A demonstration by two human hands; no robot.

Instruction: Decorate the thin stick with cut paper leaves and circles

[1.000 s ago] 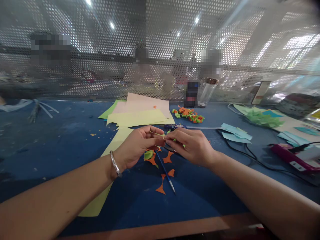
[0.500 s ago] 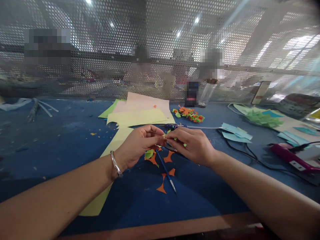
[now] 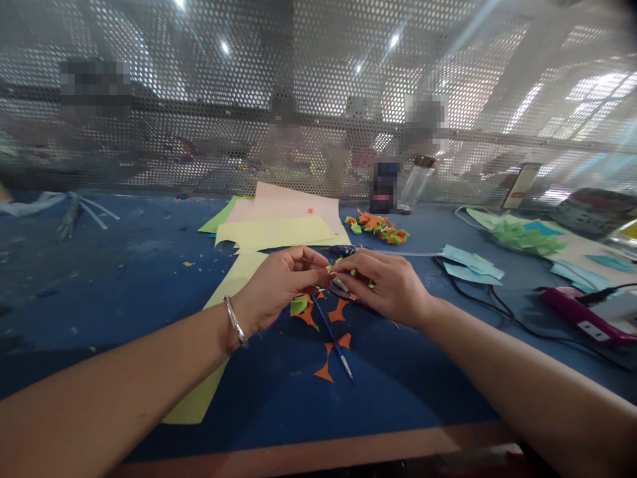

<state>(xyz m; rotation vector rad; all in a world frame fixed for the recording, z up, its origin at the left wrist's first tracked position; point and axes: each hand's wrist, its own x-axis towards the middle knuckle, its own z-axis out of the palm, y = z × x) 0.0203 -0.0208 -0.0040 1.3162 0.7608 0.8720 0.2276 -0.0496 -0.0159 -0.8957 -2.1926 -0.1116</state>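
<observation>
While a small yellow piece [image 3: 329, 269] is pinched between the fingertips of the left hand [image 3: 279, 285] and the right hand [image 3: 391, 284], both are held over the middle of the counter [image 3: 99, 279]; the piece's exact shape is hidden by the fingers. A bracelet [image 3: 235, 322] is worn on the left wrist. Just below the hands, a brush [image 3: 331, 336] is laid slantwise among orange scraps [image 3: 340, 309], its tip pointed toward the near edge. Yellow paper [image 3: 233, 282] is partly covered by the left forearm and stretched toward that same edge. Near the far edge, pink sheets [image 3: 296, 204] are spread, with orange-and-green curls [image 3: 383, 230] heaped just to their right. Behind these, a jar [image 3: 418, 184] is stood by the far edge. Farther right, blue slips [image 3: 470, 267] are scattered, and a purple power strip [image 3: 580, 315] is set beyond them.
</observation>
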